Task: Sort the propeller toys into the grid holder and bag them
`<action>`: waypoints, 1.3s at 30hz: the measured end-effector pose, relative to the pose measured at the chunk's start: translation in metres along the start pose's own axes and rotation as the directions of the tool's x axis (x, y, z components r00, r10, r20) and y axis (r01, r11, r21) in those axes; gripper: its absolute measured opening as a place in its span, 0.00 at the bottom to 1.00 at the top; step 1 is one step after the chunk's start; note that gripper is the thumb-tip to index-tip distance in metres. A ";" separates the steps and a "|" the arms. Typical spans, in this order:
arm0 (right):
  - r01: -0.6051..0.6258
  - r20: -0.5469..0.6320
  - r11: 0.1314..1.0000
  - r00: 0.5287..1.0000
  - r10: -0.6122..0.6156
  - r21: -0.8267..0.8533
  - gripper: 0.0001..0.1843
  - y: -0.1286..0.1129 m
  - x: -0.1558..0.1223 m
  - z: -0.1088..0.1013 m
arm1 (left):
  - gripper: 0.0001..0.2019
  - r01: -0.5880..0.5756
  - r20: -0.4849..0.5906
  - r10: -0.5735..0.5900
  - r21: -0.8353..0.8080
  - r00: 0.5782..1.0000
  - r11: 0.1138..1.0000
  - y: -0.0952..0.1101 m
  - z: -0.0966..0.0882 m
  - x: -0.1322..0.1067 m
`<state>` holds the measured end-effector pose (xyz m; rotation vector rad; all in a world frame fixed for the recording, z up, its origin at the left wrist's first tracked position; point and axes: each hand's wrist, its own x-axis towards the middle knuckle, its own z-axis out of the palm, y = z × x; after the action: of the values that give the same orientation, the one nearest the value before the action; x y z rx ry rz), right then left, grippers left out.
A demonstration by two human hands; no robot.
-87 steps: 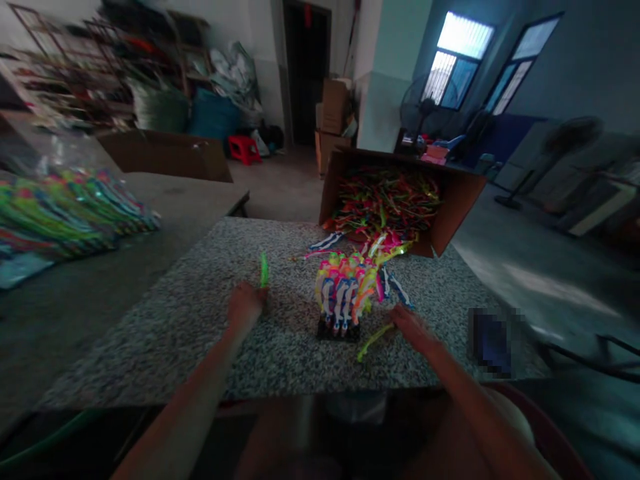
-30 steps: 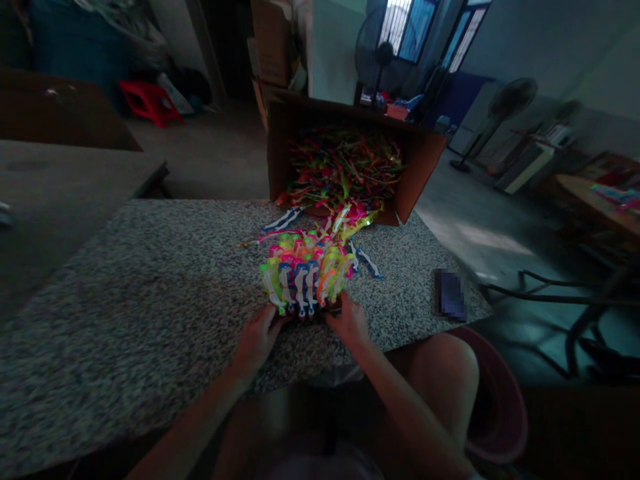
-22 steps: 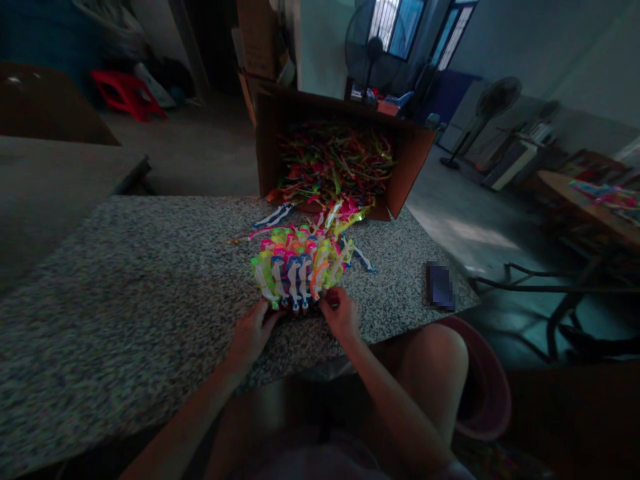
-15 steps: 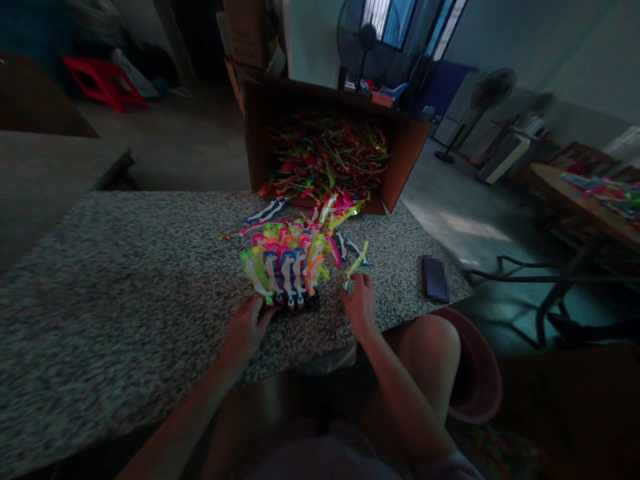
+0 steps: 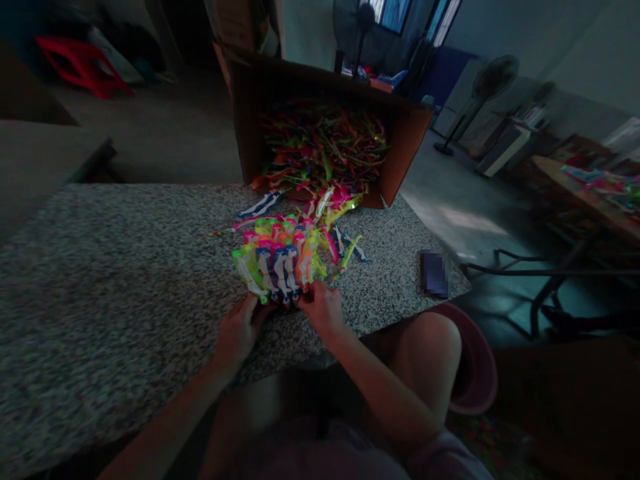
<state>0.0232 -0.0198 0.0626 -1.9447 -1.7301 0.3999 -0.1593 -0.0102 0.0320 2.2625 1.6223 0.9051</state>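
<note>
Rows of plastic pieces [image 5: 285, 267] in blue, pink, orange and yellow-green, with white parts, stand packed together on the slab. In the earlier frame a dark base shows under their near ends; now it is mostly hidden by my hands. My left hand [image 5: 239, 330] is closed at the front left corner, thumb and fingers around the edge of that base. My right hand [image 5: 323, 310] is at the front right corner, fingers bent together against the lower ends of the nearest row; what they pinch is hidden. A loose yellow-green piece [image 5: 350, 253] lies just beyond my right hand.
An open cardboard box [image 5: 407, 157] on its side holds a heap of similar colourful pieces, some spilling onto the speckled stone slab [image 5: 140, 267]. A blurred dark rectangular object [image 5: 434, 273] lies near the right edge. Below stands a reddish tub [image 5: 483, 380].
My right hand has moved left, from the loose yellow-green piece to the front right of the rows. That piece now lies free on the slab. My left hand stays at the base.
</note>
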 end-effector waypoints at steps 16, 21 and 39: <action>-0.433 -0.034 0.901 0.901 0.432 -0.021 0.10 0.062 0.064 -0.050 | 0.14 0.001 -0.005 -0.001 0.056 1.000 0.998 -0.006 0.004 0.005; -0.356 -0.036 0.909 0.927 0.372 0.217 0.14 0.076 0.025 -0.053 | 0.14 -0.007 -0.030 0.007 0.006 1.000 1.000 -0.006 0.005 0.003; -0.059 -0.050 0.980 0.996 0.070 0.191 0.04 0.027 0.003 -0.006 | 0.11 0.030 0.006 -0.029 -0.047 1.000 0.998 -0.005 0.006 -0.005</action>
<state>0.0499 -0.0194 0.0534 -1.8599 -1.5375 0.5089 -0.1610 -0.0117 0.0232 2.2021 1.6104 0.9199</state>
